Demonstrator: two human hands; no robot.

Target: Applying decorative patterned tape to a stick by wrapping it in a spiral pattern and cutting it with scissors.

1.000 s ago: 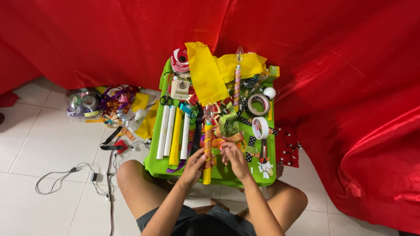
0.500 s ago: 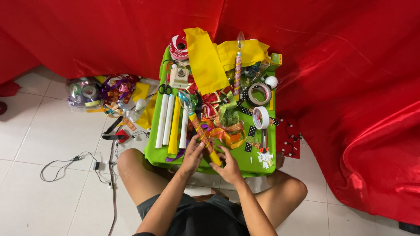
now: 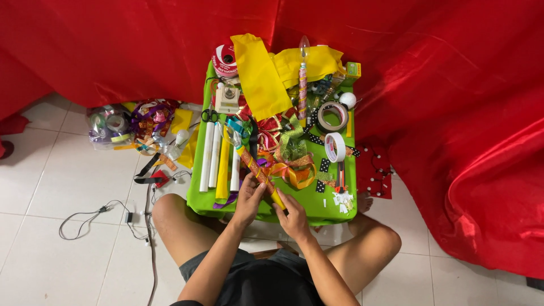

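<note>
Clamped in both my left hand (image 3: 249, 198) and right hand (image 3: 290, 211) is a long patterned yellow-and-red wrapped stick (image 3: 258, 170) — angled far-left over the bright green cloth-covered table (image 3: 317, 199).

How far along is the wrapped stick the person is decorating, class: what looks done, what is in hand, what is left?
Done: the stick shows patterned paper along most of its length. In hand: the left hand grips its middle while the right hand holds the near yellow end. Left, seemingly: that end looks unwrapped, and the orange ribbon lies loose beside it on the green table, as do the tape rolls.
</note>
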